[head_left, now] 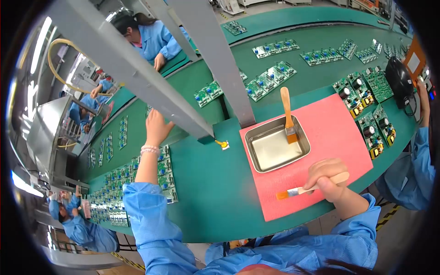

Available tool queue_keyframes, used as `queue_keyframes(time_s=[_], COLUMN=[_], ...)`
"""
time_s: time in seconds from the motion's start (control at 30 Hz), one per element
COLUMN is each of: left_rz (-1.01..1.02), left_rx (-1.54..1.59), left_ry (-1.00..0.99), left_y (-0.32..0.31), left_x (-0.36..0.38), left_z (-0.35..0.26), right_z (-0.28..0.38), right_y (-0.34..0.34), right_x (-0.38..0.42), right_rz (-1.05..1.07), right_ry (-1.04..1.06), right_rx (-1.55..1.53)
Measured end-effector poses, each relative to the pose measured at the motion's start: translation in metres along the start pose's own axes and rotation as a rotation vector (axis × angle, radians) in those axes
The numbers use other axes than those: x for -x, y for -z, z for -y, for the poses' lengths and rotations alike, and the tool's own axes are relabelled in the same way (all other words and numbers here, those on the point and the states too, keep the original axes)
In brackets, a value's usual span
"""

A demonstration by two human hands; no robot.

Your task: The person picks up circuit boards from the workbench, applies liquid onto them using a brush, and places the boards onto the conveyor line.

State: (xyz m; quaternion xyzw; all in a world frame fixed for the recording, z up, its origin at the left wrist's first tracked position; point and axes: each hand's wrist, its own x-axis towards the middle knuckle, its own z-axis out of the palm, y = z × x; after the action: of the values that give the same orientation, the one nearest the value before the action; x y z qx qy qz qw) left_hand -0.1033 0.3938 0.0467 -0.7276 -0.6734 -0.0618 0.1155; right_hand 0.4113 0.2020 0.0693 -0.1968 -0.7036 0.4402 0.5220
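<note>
My right hand (327, 178) is wrapped round the wooden handle of a flat paintbrush (293, 192). Its orange-brown bristles point left above a pink mat (275, 197). Just beyond is a rectangular metal tray (272, 158) on the mat, with a second brush (287, 110) leaning in it, bristles down. My left hand (158, 128) reaches out past a grey post, thumb apart from the fingers and nothing visible in its grasp. The fingertips are near a green circuit board (148, 110), mostly hidden; whether they touch cannot be seen. Below that wrist lie rows of circuit boards (167, 176).
Grey posts (215, 55) rise between me and the green belt (183, 87), which carries several boards (272, 80). Larger boards (376, 130) and a black device (398, 82) stand at right. A small yellow-tipped item (223, 145) lies by a post. Co-workers (158, 41) sit around.
</note>
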Motion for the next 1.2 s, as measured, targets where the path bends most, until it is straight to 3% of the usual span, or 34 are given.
queue_keyframes(time_s=[0.03, 0.07, 0.13, 0.27, 0.33, 0.4, 0.53, 0.63, 0.67, 0.73, 0.8, 0.97, 1.07, 1.13, 1.2], left_rz=[0.064, 0.079, -0.047, -0.077, 0.110, 0.102, -0.012, -0.311, -0.319, -0.275, -0.332, -0.347, -0.353, -0.242, -0.195], left_rx=[0.112, 0.107, 0.244, 0.280, 0.627, 0.656, 0.480, 0.157, 0.146, -0.012, -0.044, -0.210, -0.241, -0.305, -0.302], left_ry=[-0.066, -0.067, -0.063, -0.113, -0.122, -0.071, -0.055, -0.363, -0.345, -0.112, -0.092, -0.194, -0.252, -0.474, -0.433], left_y=[0.006, 0.009, 0.002, -0.053, -0.061, -0.055, -0.018, 0.014, 0.030, 0.093, 0.123, 0.187, 0.222, 0.244, 0.259], left_x=[-0.013, -0.021, -0.038, -0.082, -0.092, -0.088, -0.053, -0.020, -0.005, 0.030, 0.063, 0.146, 0.190, 0.218, 0.240], left_z=[-0.017, -0.036, -0.065, -0.070, -0.072, -0.073, -0.071, -0.030, -0.026, -0.040, -0.026, -0.007, -0.018, -0.027, -0.043], right_z=[-0.001, -0.003, -0.006, -0.006, -0.005, -0.004, -0.006, -0.004, -0.004, -0.006, -0.006, -0.007, -0.013, -0.018, -0.024], right_y=[0.002, 0.004, 0.009, 0.008, 0.006, 0.007, 0.005, 0.003, 0.001, -0.001, -0.002, -0.007, -0.010, -0.010, -0.010], right_x=[0.001, 0.000, -0.002, -0.005, -0.006, -0.006, -0.003, -0.001, 0.000, 0.003, 0.005, 0.006, 0.010, 0.012, 0.012], right_rz=[-0.068, -0.074, -0.006, 0.066, 0.067, 0.080, 0.073, 0.041, 0.058, 0.025, 0.034, 0.010, -0.061, -0.141, -0.129], right_ry=[-0.156, -0.167, 0.092, 0.066, 0.050, 0.044, 0.062, 0.068, 0.078, 0.054, 0.047, 0.069, -0.047, -0.145, -0.169], right_rx=[-0.117, -0.129, -0.041, -0.073, -0.027, -0.012, 0.018, 0.013, 0.004, 0.051, 0.063, 0.133, 0.033, -0.008, -0.037])
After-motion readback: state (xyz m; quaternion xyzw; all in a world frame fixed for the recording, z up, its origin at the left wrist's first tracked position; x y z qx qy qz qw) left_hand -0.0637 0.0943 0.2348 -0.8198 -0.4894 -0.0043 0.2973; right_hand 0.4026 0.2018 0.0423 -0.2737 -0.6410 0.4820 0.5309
